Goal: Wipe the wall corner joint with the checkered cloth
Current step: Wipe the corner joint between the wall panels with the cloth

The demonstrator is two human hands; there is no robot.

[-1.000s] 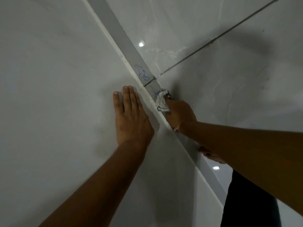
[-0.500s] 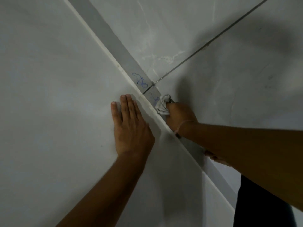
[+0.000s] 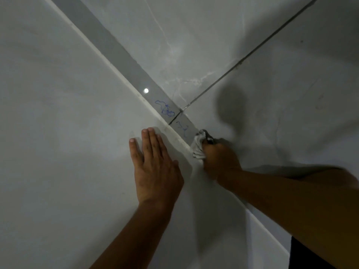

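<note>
Left hand [image 3: 155, 167] flat on the wall panel [image 3: 58, 133], just left of the corner joint [image 3: 175, 135]. Right hand [image 3: 220, 160] on the joint's right side, closed around the checkered cloth [image 3: 199, 145], cloth touching the joint. Pen scribbles [image 3: 165, 109] on the strip [image 3: 120, 57] just above, beside the grout line [image 3: 242, 62].

Checkered cloth and wall corner joint

Checkered cloth [image 3: 198, 146]: pale, dark-lined, bunched into a wad, pressed on the wall corner joint [image 3: 124, 80]. Joint: white seam running diagonally beside a grey strip, blue scribbles just above the cloth.
</note>
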